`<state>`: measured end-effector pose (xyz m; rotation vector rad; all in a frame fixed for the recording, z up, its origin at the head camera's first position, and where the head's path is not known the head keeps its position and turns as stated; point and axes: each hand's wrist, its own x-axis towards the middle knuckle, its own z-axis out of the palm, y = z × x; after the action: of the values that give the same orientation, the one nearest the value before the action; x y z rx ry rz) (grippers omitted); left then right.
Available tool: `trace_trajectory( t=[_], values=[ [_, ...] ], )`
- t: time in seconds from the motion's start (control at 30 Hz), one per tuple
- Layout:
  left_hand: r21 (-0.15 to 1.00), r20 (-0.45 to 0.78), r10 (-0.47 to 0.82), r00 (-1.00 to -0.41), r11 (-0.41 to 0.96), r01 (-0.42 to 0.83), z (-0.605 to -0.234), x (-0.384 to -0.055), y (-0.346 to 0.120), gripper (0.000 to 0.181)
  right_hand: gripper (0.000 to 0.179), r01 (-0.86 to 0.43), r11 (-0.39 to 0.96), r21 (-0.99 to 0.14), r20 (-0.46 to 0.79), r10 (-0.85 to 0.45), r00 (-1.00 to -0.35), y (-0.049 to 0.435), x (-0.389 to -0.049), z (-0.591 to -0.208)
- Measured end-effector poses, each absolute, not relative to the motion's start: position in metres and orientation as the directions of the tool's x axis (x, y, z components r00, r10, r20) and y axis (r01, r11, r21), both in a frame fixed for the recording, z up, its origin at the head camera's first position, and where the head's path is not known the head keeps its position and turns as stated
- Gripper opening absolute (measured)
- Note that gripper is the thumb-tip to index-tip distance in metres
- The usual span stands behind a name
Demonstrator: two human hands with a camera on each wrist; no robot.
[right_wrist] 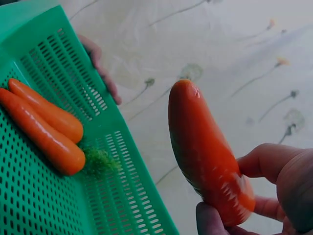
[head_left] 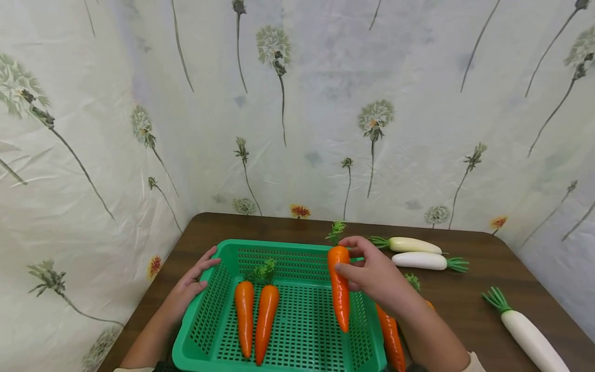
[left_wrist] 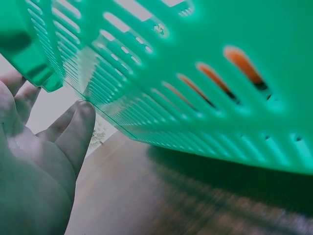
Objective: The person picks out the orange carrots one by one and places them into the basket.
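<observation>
An orange carrot (head_left: 340, 289) with a green leafy top hangs tip down over the right part of a green perforated basket (head_left: 297, 243). My right hand (head_left: 372, 266) pinches it near its thick end, between thumb and fingers. In the right wrist view the carrot (right_wrist: 205, 152) points up and away from the hand (right_wrist: 288, 181). Two more carrots (head_left: 244, 318) lie side by side inside the basket, on its left. My left hand (head_left: 188, 284) rests against the basket's left rim, its fingers fairly straight; the left wrist view shows this hand (left_wrist: 44, 142) beside the outer wall.
To the right of the basket, partly behind my right forearm, lie more carrots (head_left: 392, 336). Two white radishes (head_left: 418, 261) sit at the back right of the brown table (head_left: 469, 253), and another radish (head_left: 532, 338) at the right. A flower-patterned sheet (head_left: 316, 129) hangs behind.
</observation>
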<state>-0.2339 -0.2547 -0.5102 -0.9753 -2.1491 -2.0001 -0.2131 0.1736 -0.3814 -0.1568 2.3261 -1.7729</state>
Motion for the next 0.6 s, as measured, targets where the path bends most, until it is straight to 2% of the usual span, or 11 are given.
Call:
trace_trajectory(
  t=[0.23, 0.6],
  values=[
    [0.881, 0.438, 0.402, -0.804, -0.016, 0.473, -0.511, -0.235, -0.255, 0.044, 0.048, 0.038, 0.344, -0.938, -0.118, -0.216, -0.969, 0.163, -0.218, -0.377],
    [0.871, 0.455, 0.404, -0.793, -0.016, 0.492, -0.509, -0.236, -0.257, 0.044, 0.048, 0.016, 0.326, -0.945, -0.11, -0.27, -0.957, 0.14, -0.227, -0.375]
  ],
)
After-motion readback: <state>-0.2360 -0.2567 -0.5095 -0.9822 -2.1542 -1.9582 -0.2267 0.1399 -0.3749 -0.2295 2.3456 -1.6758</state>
